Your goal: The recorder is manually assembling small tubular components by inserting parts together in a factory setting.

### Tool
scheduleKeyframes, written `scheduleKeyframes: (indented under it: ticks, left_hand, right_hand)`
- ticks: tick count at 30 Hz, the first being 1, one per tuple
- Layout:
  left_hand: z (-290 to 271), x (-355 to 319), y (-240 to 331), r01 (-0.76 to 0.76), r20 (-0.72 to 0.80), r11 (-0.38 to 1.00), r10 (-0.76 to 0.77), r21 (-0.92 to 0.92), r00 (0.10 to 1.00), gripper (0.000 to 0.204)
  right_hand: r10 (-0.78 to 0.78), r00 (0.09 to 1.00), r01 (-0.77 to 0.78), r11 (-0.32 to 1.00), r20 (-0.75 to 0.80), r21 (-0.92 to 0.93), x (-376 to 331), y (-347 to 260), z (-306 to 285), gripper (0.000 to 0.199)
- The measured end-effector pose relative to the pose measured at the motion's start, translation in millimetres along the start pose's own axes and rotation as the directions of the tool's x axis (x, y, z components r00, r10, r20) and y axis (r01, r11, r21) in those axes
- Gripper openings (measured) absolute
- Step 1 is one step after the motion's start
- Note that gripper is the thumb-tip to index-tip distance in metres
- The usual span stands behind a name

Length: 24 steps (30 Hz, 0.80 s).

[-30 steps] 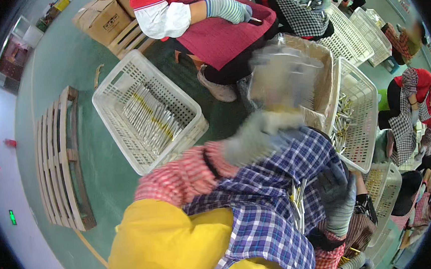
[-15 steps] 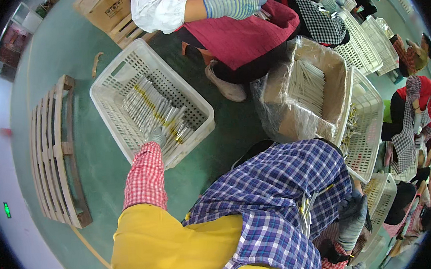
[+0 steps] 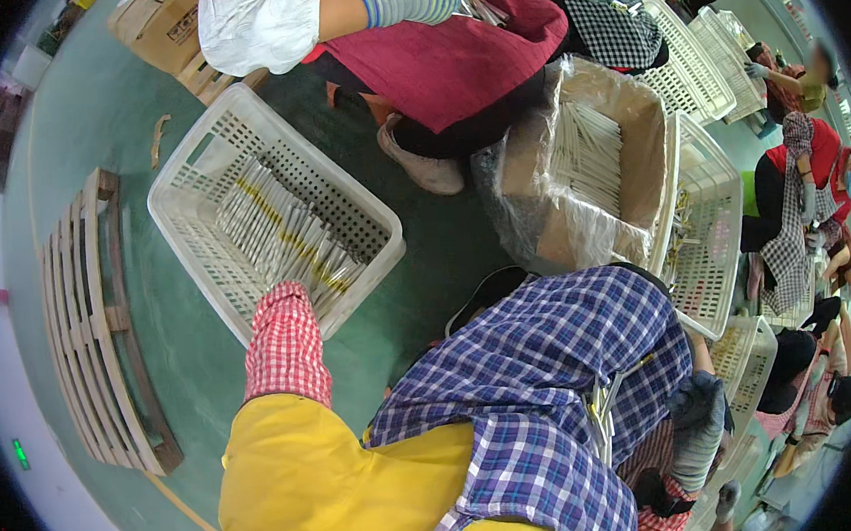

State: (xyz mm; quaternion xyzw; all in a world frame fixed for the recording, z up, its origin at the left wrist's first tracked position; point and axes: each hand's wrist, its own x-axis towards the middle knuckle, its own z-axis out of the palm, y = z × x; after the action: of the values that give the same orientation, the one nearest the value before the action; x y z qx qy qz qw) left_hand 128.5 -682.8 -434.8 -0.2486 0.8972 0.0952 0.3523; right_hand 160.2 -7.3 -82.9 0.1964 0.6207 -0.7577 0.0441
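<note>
My left arm, in a red checked sleeve (image 3: 286,349), reaches into a white perforated plastic basket (image 3: 360,195) on the floor. Rows of slim silvery rods with yellow bands (image 3: 290,231) lie inside. The sleeve's cuff is at the near end of those rods and hides my left hand, so its fingers do not show. My right hand (image 3: 698,419), in a grey glove with a striped cuff, is at the right edge of my blue plaid apron (image 3: 540,356). Its fingers are curled, and whatever may be in them is hidden. Several slim metallic pieces (image 3: 604,416) lie on the apron.
An open carton (image 3: 528,174) lined with clear plastic holds white sticks, beside another white basket (image 3: 717,275). Ahead sits a co-worker in a dark red apron (image 3: 441,62), with a striped-gloved hand. A wooden pallet (image 3: 113,317) stands at left. More people and baskets line the right.
My left hand, partly visible among the rods before, is now hidden by its sleeve. The rods lie more evenly in the basket. The surroundings have shifted slightly left in view.
</note>
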Motion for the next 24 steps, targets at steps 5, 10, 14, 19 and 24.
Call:
scheduleKeyframes:
  ticks: [5,10,14,19,24]
  left_hand:
    - [-49.9,-13.1,50.9,-0.142,-0.017,0.971,0.148,0.192,0.989,0.058]
    - [-49.3,3.9,115.0,-0.273,-0.021,0.884,0.303,0.378,0.953,0.057]
    - [-17.3,55.9,43.4,-0.315,-0.033,0.776,0.396,0.546,0.918,0.048]
    - [-104.6,9.3,92.1,-0.364,-0.099,0.892,0.402,0.268,0.910,0.041]
    - [-175.6,-82.4,115.4,-0.370,-0.569,0.927,0.339,0.064,0.749,0.038]
  right_hand:
    - [-0.003,1.000,0.004,0.997,0.011,-0.073,-4.3,3.0,-2.3,0.043]
    - [-0.107,0.990,0.087,0.975,-0.087,-0.205,-28.8,2.6,14.7,0.040]
    - [0.035,0.974,-0.157,0.815,-0.223,-0.558,-38.9,-3.0,29.9,0.021]
    - [-0.005,1.000,-0.006,0.494,-0.010,-0.870,-51.6,29.0,5.5,0.020]
    - [-0.034,0.999,-0.019,0.469,-0.040,-0.883,-56.0,38.0,9.2,0.021]
